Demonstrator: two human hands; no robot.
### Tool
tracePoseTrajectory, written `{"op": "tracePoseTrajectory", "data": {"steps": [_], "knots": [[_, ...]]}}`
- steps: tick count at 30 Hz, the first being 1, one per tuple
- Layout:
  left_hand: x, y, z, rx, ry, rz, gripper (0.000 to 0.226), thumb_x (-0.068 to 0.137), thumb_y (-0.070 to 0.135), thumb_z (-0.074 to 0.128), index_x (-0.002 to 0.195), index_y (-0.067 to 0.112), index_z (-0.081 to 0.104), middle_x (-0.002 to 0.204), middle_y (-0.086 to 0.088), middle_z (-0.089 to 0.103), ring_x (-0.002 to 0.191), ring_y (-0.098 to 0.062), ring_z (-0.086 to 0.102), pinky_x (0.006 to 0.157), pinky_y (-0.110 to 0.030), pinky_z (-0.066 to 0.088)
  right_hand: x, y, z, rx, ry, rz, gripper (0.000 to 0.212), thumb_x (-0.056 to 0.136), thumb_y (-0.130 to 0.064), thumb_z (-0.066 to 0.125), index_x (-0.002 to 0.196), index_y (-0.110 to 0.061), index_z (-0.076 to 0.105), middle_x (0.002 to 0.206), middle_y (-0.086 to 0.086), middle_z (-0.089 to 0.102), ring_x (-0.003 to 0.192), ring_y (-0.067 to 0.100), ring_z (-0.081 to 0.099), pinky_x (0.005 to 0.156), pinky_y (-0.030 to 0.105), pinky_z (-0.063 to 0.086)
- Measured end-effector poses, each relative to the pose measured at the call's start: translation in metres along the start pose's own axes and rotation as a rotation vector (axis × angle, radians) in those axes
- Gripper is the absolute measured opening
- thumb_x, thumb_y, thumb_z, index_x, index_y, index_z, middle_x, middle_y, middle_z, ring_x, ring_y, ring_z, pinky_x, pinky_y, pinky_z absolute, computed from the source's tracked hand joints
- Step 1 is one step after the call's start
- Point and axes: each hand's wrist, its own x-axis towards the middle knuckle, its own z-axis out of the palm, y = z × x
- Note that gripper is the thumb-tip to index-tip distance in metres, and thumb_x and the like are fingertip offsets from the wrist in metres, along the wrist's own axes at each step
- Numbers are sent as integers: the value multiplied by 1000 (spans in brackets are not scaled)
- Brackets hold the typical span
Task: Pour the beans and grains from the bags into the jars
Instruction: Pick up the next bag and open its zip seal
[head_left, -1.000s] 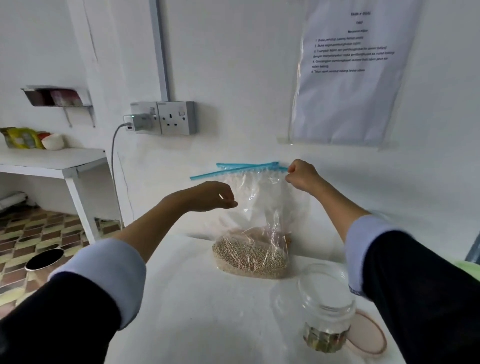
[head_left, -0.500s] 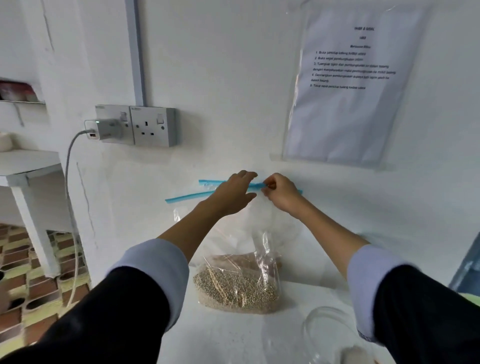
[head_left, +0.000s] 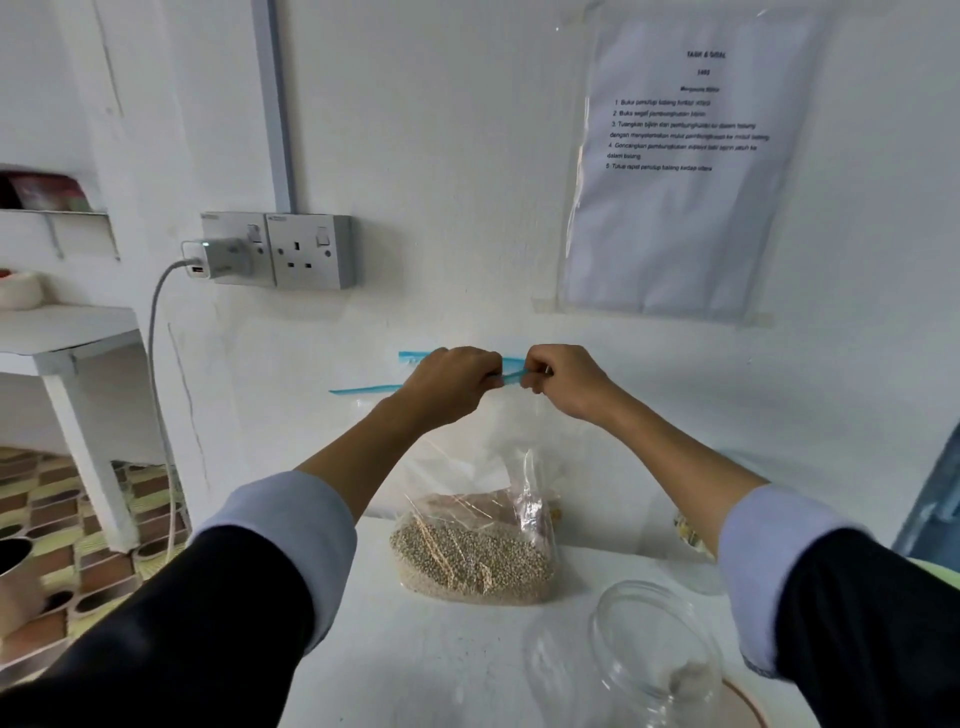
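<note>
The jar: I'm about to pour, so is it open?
Open: the jar shows a bare mouth, no lid on.

Wall socket (head_left: 310, 251), taped paper sheet (head_left: 680, 171)

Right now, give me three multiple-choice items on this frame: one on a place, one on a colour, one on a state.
1. Where does the clear jar stand?
A. on the white table, in front of the bag of grains
B. on the floor
C. on the wall shelf

2. What colour is the bag's zip strip?
A. red
B. blue
C. black

3. What are the hands doing?
A. resting flat on the table
B. both pinching the zip strip
C. holding the jar

Answers: 1 A, it stands on the white table, nearer the camera than the bag of grains. 2 B, it shows blue against the wall. 3 B, left hand and right hand meet on it.
</note>
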Motion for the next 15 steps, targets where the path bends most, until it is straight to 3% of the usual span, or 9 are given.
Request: {"op": "tracePoseTrajectory", "data": {"steps": [5, 11, 15], "knots": [[-25, -22, -16, 151, 6, -19, 23, 101, 23, 42, 106, 8, 59, 100, -8, 62, 88, -22, 54, 68, -28, 32, -5, 26, -19, 11, 45, 105, 30, 88, -10, 60, 63, -22, 49, 69, -2, 56, 73, 23, 54, 69, 32, 44], [-61, -68, -36, 209, -11, -254, 21, 99, 20, 46, 107, 9, 63, 96, -10, 62, 87, -25, 56, 72, -36, 48, -15, 52, -38, -46, 138, 234, 29, 91, -14, 60, 65, -19, 48, 81, 7, 59, 79, 26, 54, 69, 31, 40], [-72, -74, -39, 191, -5, -373, 19, 97, 16, 49, 106, 11, 65, 100, -9, 63, 93, -24, 55, 70, -33, 43, -16, 47, -31, -20, 143, 224, 29, 89, -13, 60, 64, -18, 47, 82, 8, 60, 77, 26, 54, 70, 33, 43]]}}
